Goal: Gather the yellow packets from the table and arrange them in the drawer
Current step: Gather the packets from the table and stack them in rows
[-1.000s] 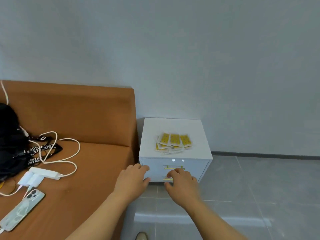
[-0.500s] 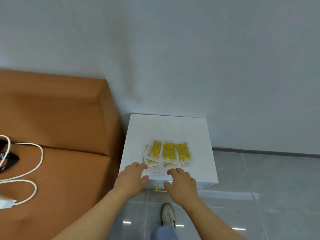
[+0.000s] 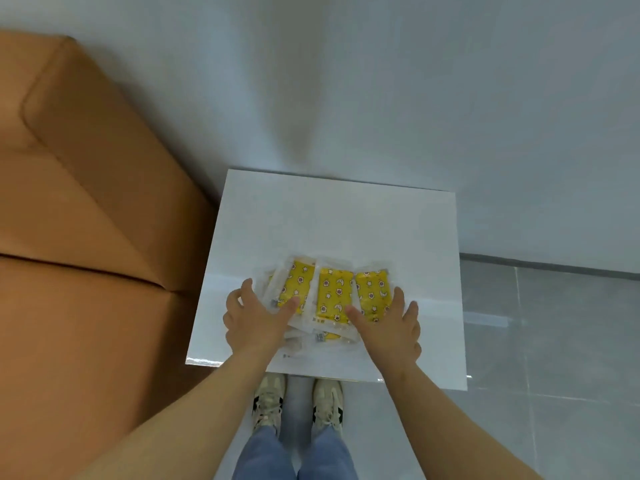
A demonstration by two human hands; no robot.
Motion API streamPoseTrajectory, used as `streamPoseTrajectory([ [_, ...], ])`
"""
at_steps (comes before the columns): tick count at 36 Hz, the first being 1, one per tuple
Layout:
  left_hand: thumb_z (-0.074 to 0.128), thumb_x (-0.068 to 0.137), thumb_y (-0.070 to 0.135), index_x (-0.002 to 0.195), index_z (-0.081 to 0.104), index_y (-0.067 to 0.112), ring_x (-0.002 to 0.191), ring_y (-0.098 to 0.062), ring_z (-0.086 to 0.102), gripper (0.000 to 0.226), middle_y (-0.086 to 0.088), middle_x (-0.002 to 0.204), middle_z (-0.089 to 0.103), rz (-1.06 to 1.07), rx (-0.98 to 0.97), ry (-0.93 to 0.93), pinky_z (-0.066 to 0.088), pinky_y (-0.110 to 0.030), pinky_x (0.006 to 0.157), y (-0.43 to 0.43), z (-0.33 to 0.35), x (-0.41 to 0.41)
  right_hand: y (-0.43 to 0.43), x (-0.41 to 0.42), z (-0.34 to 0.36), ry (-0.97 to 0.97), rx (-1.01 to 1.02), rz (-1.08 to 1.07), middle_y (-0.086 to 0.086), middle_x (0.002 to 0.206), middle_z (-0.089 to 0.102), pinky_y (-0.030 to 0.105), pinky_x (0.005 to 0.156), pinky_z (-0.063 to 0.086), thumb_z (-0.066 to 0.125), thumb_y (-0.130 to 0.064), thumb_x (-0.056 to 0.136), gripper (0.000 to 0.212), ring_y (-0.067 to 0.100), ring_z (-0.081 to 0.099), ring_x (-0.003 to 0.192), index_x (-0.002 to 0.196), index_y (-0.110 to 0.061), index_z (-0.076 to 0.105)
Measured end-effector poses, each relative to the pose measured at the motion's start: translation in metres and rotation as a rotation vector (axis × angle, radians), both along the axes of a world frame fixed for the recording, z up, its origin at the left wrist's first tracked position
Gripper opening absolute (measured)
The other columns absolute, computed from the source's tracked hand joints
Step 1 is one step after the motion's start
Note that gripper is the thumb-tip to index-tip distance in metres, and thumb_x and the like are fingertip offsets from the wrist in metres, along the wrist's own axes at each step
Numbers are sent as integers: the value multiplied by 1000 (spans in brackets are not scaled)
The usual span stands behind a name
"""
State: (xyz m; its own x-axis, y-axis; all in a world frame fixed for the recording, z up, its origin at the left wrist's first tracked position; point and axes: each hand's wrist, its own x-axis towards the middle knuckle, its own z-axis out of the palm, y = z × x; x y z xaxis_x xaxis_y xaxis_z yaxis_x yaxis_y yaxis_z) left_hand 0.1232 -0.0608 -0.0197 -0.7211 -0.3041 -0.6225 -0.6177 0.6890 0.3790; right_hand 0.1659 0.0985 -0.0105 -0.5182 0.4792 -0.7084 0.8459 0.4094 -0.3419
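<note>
Several yellow packets point(image 3: 333, 295) with star prints lie in a loose overlapping pile on the white top of a small bedside table point(image 3: 346, 220). My left hand point(image 3: 254, 320) rests with spread fingers on the pile's left side, its thumb on a packet. My right hand point(image 3: 388, 323) lies spread on the right side, thumb touching the middle packet. Neither hand has lifted a packet. The drawers are hidden below the tabletop from this angle.
An orange sofa point(image 3: 86, 237) stands against the table's left side. A pale wall point(image 3: 381, 81) rises right behind the table. Grey tiled floor point(image 3: 554, 341) lies to the right. My own feet in pale sneakers point(image 3: 298, 400) stand at the table's front edge.
I have stepped up to the table and now look straight down on it. Both hands moved forward from the front edge onto the packet pile. The drawer fronts went out of view.
</note>
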Motion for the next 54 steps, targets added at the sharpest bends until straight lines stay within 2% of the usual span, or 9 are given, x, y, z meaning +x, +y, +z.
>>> streamPoseTrajectory([
  [8,76,68,52,143,21,25,130,-31,30,97,-9,142,27,-15,-22,5,34,-43,101,8,-38,-18,-20,-18,-35,-66,121,59,5,158,-10,52,114,9,62,-71,68,114,33,-7,144,150,-31,-6],
  [14,79,67,43,144,24,23,129,-31,36,97,-10,139,40,-16,49,59,35,-42,100,5,-45,-22,-24,-18,-42,19,221,91,5,153,15,48,110,21,66,-69,66,109,30,13,141,149,-35,6],
  [25,65,86,30,109,52,18,92,-17,56,28,2,102,60,10,300,99,45,-31,79,-8,-41,-28,-24,-29,-38,168,155,127,1,138,44,38,107,21,67,-46,80,84,24,34,130,147,-25,21],
  [30,51,93,39,101,59,15,85,-20,58,27,0,92,62,-43,231,88,46,-32,76,-16,-40,-31,-18,-33,-36,217,157,122,-3,106,57,35,97,25,62,-43,85,35,23,48,113,111,-23,50],
  [35,46,95,40,87,55,2,80,-29,59,39,-12,84,60,-146,64,128,44,-34,66,-20,-33,-30,-11,-31,-34,305,71,96,-6,83,54,33,86,36,57,-41,90,24,21,55,86,89,-21,43],
  [40,54,93,24,125,52,1,110,-28,55,39,-11,119,60,-204,6,234,46,-37,90,-20,-23,-25,-9,-24,-26,417,-86,-107,-13,75,50,30,63,42,58,-30,92,23,15,52,71,98,-13,44],
  [43,59,90,22,124,54,2,121,-27,46,39,-9,133,51,-265,-34,324,40,-38,101,-19,-15,-22,-8,-21,-22,442,-139,-203,-14,77,49,23,55,41,59,-23,92,24,8,50,67,101,-14,40],
  [50,56,93,27,103,56,21,74,-9,53,12,5,84,57,-42,414,6,41,-22,58,6,-4,-8,-1,-10,-17,452,-232,-361,-16,81,52,18,56,42,70,-16,83,45,-3,51,70,112,-24,36],
  [54,59,91,25,103,54,20,72,-4,49,13,8,82,53,80,536,-77,40,-25,61,18,-13,3,2,-3,-15,456,-252,-421,-16,85,58,26,69,48,76,-16,77,39,4,58,78,104,-24,49],
])
